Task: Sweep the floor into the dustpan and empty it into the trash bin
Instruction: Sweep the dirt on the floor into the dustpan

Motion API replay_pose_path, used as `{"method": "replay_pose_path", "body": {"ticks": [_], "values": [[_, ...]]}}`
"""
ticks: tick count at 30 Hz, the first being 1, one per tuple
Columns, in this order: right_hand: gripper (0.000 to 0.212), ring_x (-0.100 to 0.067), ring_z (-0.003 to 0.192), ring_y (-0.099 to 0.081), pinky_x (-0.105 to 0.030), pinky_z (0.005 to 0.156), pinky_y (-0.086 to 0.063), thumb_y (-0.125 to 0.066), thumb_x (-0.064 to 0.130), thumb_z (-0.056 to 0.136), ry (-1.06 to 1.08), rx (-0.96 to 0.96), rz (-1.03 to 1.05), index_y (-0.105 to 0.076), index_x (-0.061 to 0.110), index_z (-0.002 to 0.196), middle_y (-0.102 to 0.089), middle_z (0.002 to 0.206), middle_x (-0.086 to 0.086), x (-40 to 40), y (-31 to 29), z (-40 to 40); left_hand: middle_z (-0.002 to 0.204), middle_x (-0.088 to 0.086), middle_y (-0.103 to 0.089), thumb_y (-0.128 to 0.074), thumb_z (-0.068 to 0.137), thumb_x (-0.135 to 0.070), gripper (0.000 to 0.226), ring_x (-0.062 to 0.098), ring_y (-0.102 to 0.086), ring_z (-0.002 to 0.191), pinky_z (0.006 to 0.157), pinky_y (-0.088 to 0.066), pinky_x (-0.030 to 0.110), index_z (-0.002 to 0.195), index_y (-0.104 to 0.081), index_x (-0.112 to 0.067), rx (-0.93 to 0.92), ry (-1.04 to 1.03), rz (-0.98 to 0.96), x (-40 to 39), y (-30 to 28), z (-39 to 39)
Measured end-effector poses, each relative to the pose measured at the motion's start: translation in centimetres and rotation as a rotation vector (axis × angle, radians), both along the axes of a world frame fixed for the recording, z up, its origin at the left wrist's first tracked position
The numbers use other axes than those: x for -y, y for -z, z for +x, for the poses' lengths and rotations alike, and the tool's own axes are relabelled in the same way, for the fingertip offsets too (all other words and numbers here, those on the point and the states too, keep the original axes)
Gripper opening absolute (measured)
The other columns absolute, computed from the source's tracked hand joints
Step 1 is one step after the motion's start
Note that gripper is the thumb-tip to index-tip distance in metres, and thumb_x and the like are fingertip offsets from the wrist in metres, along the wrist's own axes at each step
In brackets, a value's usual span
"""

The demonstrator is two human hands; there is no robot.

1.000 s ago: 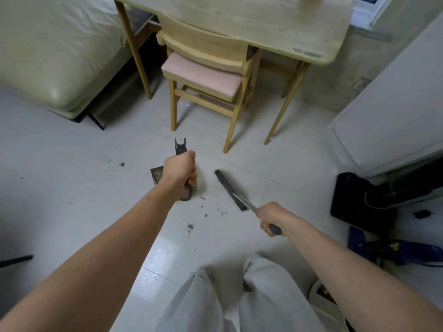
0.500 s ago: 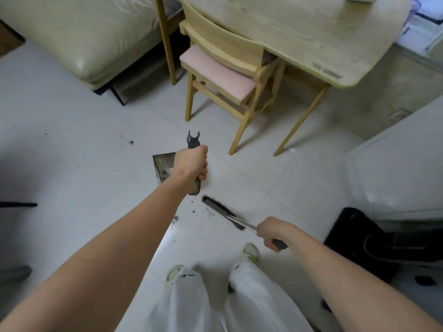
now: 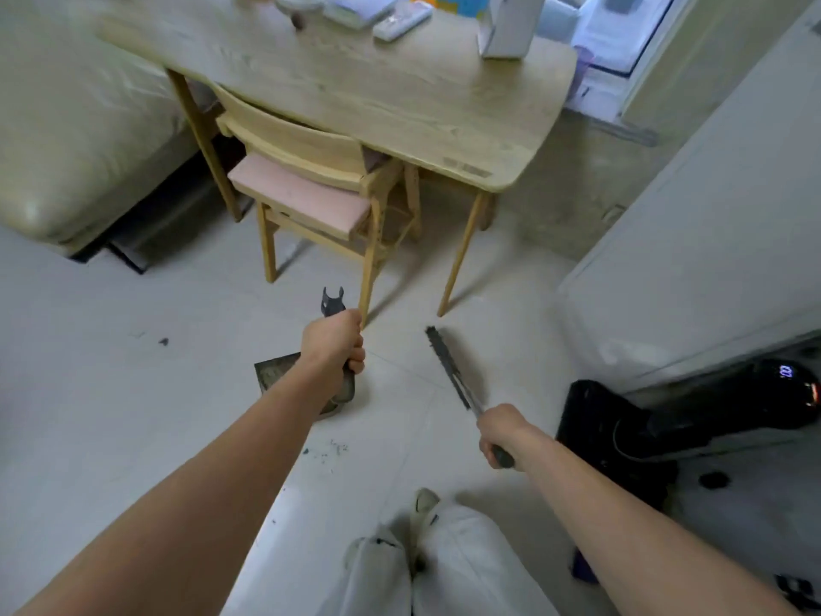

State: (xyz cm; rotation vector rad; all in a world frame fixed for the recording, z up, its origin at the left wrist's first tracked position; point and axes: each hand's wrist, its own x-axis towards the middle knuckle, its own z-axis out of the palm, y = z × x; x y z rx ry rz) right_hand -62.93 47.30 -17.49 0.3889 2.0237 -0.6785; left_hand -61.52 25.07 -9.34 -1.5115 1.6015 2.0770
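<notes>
My left hand grips the dark handle of a grey dustpan, whose pan rests on the pale tiled floor under my forearm. My right hand holds the handle of a small dark brush. The bristle head points away from me and lies to the right of the dustpan, apart from it. A small scatter of dark dirt lies on the tiles between the pan and my legs. Another dark speck sits further left. No trash bin is in view.
A wooden chair with a pink seat is tucked under a wooden table straight ahead. A beige sofa fills the left. A white cabinet and a black vacuum stand at the right.
The brush has swung away from the dustpan to the right and lifted from the dirt. The view has tilted up, showing more of the table. My left hand still holds the pan.
</notes>
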Motion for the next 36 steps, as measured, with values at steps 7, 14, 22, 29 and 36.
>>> {"method": "replay_pose_path", "body": {"ticks": [7, 14, 22, 29, 36], "values": [[0.011, -0.024, 0.056, -0.047, -0.023, 0.041, -0.034, -0.043, 0.006, 0.092, 0.163, 0.002, 0.061, -0.047, -0.003, 0.088, -0.049, 0.037, -0.01, -5.7, 2.0, -6.4, 0.045, -0.004, -0.028, -0.04, 0.087, -0.002, 0.029, 0.008, -0.021, 0.029, 0.033, -0.019, 0.015, 0.064, -0.033, -0.018, 0.016, 0.034, 0.04, -4.6, 1.0, -5.3], [0.008, -0.022, 0.05, -0.046, -0.017, 0.034, -0.031, -0.042, 0.003, 0.091, 0.02, -0.079, 0.087, -0.047, 0.001, 0.086, -0.051, 0.056, -0.012, -9.2, 2.4, -19.8, 0.051, -0.002, -0.029, -0.04, 0.09, -0.005, 0.024, 0.009, -0.023, 0.032, 0.033, -0.02, 0.017, 0.069, -0.036, -0.016, 0.062, -0.003, 0.044, -10.6, 3.8, -16.3], [0.023, -0.019, 0.047, -0.047, -0.01, 0.023, -0.025, -0.043, 0.005, 0.094, -0.165, -0.184, 0.13, -0.052, -0.003, 0.114, -0.053, 0.074, -0.014, -12.1, 5.0, -36.8, 0.045, -0.005, -0.026, -0.039, 0.088, -0.004, 0.032, 0.009, -0.021, 0.031, 0.034, -0.021, 0.017, 0.062, -0.029, -0.019, 0.095, -0.148, 0.125, -17.4, 5.8, -31.2], [0.029, -0.023, 0.062, -0.053, -0.028, 0.041, -0.041, -0.045, 0.003, 0.094, -0.265, -0.256, 0.201, -0.054, 0.002, 0.121, -0.052, 0.087, -0.013, -13.9, 9.0, -47.8, 0.043, -0.005, -0.022, -0.036, 0.094, -0.008, 0.038, 0.009, -0.021, 0.03, 0.035, -0.022, 0.015, 0.059, -0.026, -0.02, -0.026, -0.195, 0.322, -22.5, 8.9, -40.6], [0.028, -0.023, 0.055, -0.05, -0.027, 0.037, -0.035, -0.044, 0.002, 0.092, -0.295, -0.239, 0.26, -0.055, 0.0, 0.118, -0.048, 0.074, -0.01, -17.8, 12.8, -53.7, 0.037, -0.006, -0.024, -0.037, 0.092, -0.009, 0.039, 0.009, -0.022, 0.028, 0.034, -0.023, 0.015, 0.057, -0.025, -0.02, -0.021, -0.132, 0.416, -26.7, 11.9, -46.4]]}}
